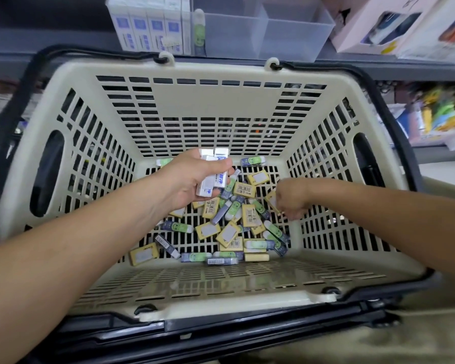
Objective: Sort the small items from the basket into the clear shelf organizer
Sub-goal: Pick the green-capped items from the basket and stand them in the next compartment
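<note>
A cream slatted basket (210,98) with black handles fills the view. Its floor holds a loose pile of small erasers (237,227): yellow ones, green-and-purple ones, a few white. My left hand (192,179) hovers over the pile, shut on several white-and-blue erasers (213,177). My right hand (292,199) reaches down at the pile's right side, fingers curled around a yellow eraser (272,199); whether it grips it is unclear. The clear shelf organizer (268,35) stands on the shelf behind the basket, with white erasers (147,27) upright in its left part and one green eraser (199,32) beside them.
Pink and white product boxes (394,24) sit on the shelf to the right of the organizer. Colourful packaged goods (436,114) fill a lower shelf at the right. The organizer's right compartments hold nothing visible.
</note>
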Tool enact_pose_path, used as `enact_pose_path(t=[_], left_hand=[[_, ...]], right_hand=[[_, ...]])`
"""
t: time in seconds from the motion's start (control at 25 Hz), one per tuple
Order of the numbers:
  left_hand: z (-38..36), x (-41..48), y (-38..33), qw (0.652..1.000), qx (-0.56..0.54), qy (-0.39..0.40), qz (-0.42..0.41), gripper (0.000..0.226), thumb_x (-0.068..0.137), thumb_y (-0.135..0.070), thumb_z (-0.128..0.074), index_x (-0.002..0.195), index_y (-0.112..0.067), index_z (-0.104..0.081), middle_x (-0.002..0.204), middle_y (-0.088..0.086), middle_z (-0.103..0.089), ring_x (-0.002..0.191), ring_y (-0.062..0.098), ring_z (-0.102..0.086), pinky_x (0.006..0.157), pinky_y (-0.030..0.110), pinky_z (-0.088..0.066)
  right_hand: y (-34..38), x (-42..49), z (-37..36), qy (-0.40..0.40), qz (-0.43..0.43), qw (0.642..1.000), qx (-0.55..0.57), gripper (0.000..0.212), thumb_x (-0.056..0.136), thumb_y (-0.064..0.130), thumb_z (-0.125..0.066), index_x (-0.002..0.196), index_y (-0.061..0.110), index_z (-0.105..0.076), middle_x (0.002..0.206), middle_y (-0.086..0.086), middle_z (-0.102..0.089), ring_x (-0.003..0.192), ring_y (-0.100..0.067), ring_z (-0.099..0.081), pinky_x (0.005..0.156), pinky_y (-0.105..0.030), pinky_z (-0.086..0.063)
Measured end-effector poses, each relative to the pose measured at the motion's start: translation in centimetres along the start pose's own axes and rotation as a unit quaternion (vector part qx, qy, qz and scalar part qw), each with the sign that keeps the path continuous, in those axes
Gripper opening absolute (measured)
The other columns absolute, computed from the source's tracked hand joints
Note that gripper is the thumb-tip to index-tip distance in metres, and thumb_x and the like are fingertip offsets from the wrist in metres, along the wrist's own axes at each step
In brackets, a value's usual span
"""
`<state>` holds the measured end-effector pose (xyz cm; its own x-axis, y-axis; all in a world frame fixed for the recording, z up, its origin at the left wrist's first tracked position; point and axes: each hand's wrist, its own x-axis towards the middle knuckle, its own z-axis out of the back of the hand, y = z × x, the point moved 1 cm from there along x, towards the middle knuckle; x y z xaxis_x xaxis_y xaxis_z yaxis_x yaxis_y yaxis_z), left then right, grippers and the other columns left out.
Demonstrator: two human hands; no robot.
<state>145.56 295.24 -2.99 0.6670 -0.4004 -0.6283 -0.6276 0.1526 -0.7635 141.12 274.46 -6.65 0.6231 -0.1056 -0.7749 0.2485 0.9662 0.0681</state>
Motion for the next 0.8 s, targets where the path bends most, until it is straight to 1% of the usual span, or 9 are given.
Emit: enact_pose_path(t=[0.04,0.12,0.24,0.32,0.4,0.48,0.6,0.68,0.8], left_hand=[[0.0,0.0,0.0,1.0,-0.001,0.001,0.0,0.041,0.08,-0.019,-0.07,0.117,-0.012,-0.054,0.076,-0.004,-0.073,0.074,0.013,-0.066,0.052,0.022,-0.051],[0.0,0.1,-0.1,1.0,0.001,0.004,-0.002,0.042,0.08,-0.02,-0.07,0.118,-0.011,-0.053,0.073,-0.005,-0.073,0.07,0.011,-0.065,0.052,0.021,-0.051],[0.0,0.1,0.0,1.0,0.002,0.007,-0.004,0.041,0.081,-0.019,-0.07,0.118,-0.011,-0.052,0.07,-0.006,-0.073,0.067,0.01,-0.066,0.051,0.021,-0.051],[0.0,0.2,-0.2,1.0,-0.005,0.008,-0.009,0.038,0.081,-0.018,-0.069,0.115,-0.012,-0.052,0.07,-0.004,-0.073,0.062,0.009,-0.067,0.048,0.02,-0.051],[0.4,0.3,-0.6,1.0,-0.014,0.005,-0.016,0.03,0.082,-0.017,-0.069,0.107,-0.013,-0.054,0.069,-0.004,-0.073,0.058,0.008,-0.067,0.047,0.02,-0.051],[0.9,0.4,-1.1,0.999,-0.023,-0.006,-0.024,0.021,0.083,-0.016,-0.068,0.099,-0.016,-0.055,0.067,-0.005,-0.072,0.056,0.007,-0.067,0.045,0.019,-0.05],[1.7,0.7,-1.7,0.998,-0.034,-0.031,-0.03,0.022,0.083,-0.017,-0.067,0.102,-0.017,-0.055,0.067,-0.005,-0.072,0.057,0.007,-0.068,0.045,0.019,-0.05],[1.9,0.8,-1.8,0.998,-0.039,-0.037,-0.035,0.021,0.083,-0.017,-0.067,0.1,-0.018,-0.055,0.065,-0.006,-0.072,0.057,0.007,-0.067,0.045,0.019,-0.05],[1.9,0.8,-1.7,0.998,-0.029,-0.031,-0.038,0.022,0.083,-0.017,-0.067,0.101,-0.017,-0.054,0.065,-0.006,-0.072,0.056,0.006,-0.067,0.044,0.019,-0.05]], right_hand=[[-0.3,-0.1,-0.7,-0.001,-0.012,0.997,-0.073,0.019,0.088,0.014,-0.054,0.104,0.008,-0.063,0.094,-0.009,-0.067,0.077,-0.022,-0.062,0.062,-0.029,-0.05],[0.0,0.0,-2.4,0.037,0.012,0.995,-0.09,0.024,0.09,0.012,-0.049,0.111,0.008,-0.061,0.113,-0.012,-0.063,0.084,-0.021,-0.055,0.073,-0.032,-0.047],[1.3,0.0,-2.4,0.086,0.093,0.991,0.053,0.027,0.093,0.002,-0.044,0.116,0.009,-0.058,0.123,-0.01,-0.058,0.101,-0.022,-0.058,0.084,-0.036,-0.052],[1.0,0.4,-0.9,0.026,0.078,0.988,0.133,0.024,0.091,-0.002,-0.046,0.108,0.008,-0.059,0.113,-0.012,-0.064,0.095,-0.022,-0.062,0.076,-0.033,-0.054],[0.5,0.8,0.2,-0.086,0.037,0.994,0.05,0.019,0.09,-0.001,-0.046,0.099,0.011,-0.058,0.104,-0.008,-0.063,0.084,-0.019,-0.06,0.066,-0.027,-0.049],[0.3,0.9,-0.2,-0.102,0.0,0.993,-0.066,0.019,0.091,0.006,-0.046,0.108,0.011,-0.054,0.102,-0.006,-0.056,0.083,-0.02,-0.055,0.068,-0.029,-0.046],[1.4,0.9,-1.6,-0.019,0.094,0.995,-0.027,0.032,0.092,0.007,-0.045,0.123,0.014,-0.05,0.123,-0.005,-0.054,0.104,-0.02,-0.054,0.081,-0.03,-0.045],[2.3,0.5,-1.5,-0.053,0.167,0.984,0.019,0.038,0.093,0.005,-0.042,0.129,0.015,-0.051,0.136,-0.003,-0.049,0.118,-0.021,-0.049,0.092,-0.029,-0.043],[3.6,0.3,-2.2,-0.107,0.206,0.969,-0.089,0.048,0.091,0.006,-0.043,0.138,0.015,-0.043,0.142,-0.008,-0.041,0.131,-0.026,-0.038,0.107,-0.035,-0.032]])
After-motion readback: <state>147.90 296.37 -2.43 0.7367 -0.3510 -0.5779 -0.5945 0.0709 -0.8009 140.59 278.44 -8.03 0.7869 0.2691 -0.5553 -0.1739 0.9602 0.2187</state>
